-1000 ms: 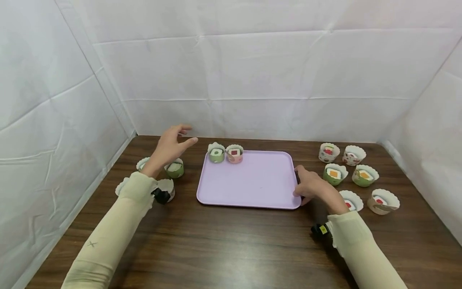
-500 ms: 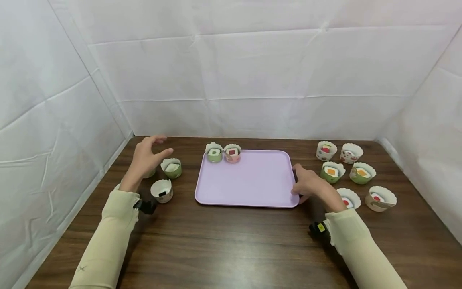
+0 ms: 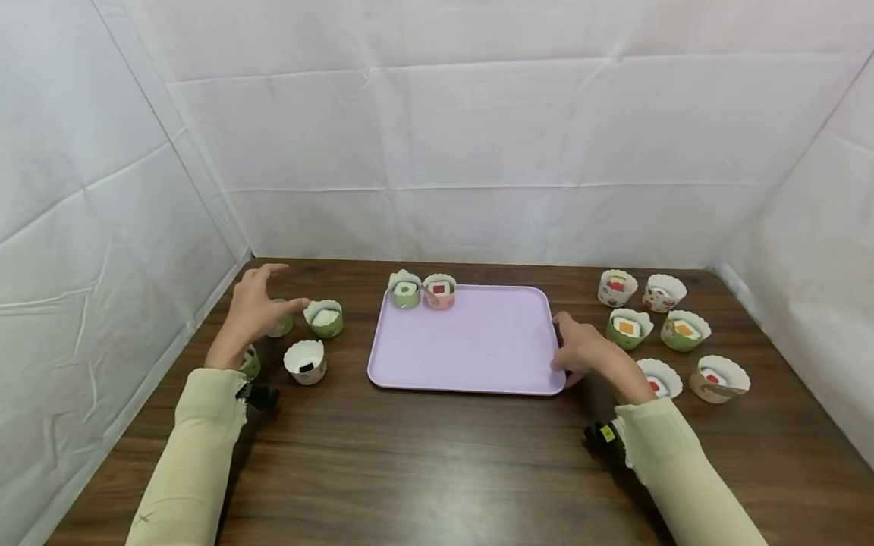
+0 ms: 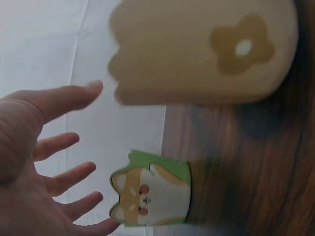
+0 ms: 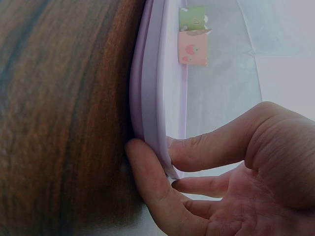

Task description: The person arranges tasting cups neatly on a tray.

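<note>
My left hand [image 3: 251, 305] hovers over the paper cups at the table's left, fingers spread and holding nothing. Under and beside it stand a green cup [image 3: 281, 327], partly hidden, and another green cup [image 3: 249, 364] behind the wrist. To its right are a green cup with white filling [image 3: 326, 319] and a white cup with a dark piece [image 3: 305, 362]. In the left wrist view, a dog-print cup [image 4: 152, 191] is near the fingertips and a flower-print cup [image 4: 197, 54] looms close. My right hand [image 3: 580, 347] pinches the right rim of the lilac tray [image 3: 471, 349].
A green cup [image 3: 406, 290] and a pink cup [image 3: 440, 291] sit side by side at the tray's back left corner. Several filled cups, among them a green one [image 3: 628, 329] and a beige one [image 3: 719, 379], stand right of the right hand. White cloth [image 3: 478, 152] walls the table.
My left hand has moved left and lower, from beside the tray to above the left cups, uncovering the white cup. The right hand keeps its grip on the tray.
</note>
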### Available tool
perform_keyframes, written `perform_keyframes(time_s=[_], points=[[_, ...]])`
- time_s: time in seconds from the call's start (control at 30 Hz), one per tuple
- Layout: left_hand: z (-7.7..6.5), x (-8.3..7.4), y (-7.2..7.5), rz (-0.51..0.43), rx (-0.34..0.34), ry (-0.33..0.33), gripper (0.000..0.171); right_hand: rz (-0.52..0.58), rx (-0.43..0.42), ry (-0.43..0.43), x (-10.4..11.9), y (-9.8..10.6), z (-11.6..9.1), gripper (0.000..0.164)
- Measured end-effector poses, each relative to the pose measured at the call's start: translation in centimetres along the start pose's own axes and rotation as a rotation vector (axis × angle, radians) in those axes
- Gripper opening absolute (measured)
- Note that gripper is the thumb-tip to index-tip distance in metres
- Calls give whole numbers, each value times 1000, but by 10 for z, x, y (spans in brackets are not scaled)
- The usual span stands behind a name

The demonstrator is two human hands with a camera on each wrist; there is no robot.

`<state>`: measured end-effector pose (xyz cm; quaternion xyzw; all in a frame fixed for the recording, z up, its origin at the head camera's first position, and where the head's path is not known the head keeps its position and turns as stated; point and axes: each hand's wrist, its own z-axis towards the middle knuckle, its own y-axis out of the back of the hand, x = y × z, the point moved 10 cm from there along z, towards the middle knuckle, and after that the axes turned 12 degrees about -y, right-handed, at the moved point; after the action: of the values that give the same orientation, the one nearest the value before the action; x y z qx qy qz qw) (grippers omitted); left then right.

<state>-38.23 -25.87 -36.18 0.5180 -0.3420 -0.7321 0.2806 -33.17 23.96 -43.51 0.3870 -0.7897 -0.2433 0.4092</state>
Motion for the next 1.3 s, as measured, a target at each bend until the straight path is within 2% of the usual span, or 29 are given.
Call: perform_keyframes(time_s=[0.3,0.53,0.87,1.3], points=[[-4,14,-4,22,122,29,87,-7,-5,-5,-2,-1,-1,87],[-10,25,-10,63,230,105,94,-7,-9,-3,-1,-1,-1,87],[-13,32,-15,58,268,129,86,1,-3,-2,0,-1,-1,88],[-14,33,-18,82,305,151,78,10,1,-7,0,0,0,87]])
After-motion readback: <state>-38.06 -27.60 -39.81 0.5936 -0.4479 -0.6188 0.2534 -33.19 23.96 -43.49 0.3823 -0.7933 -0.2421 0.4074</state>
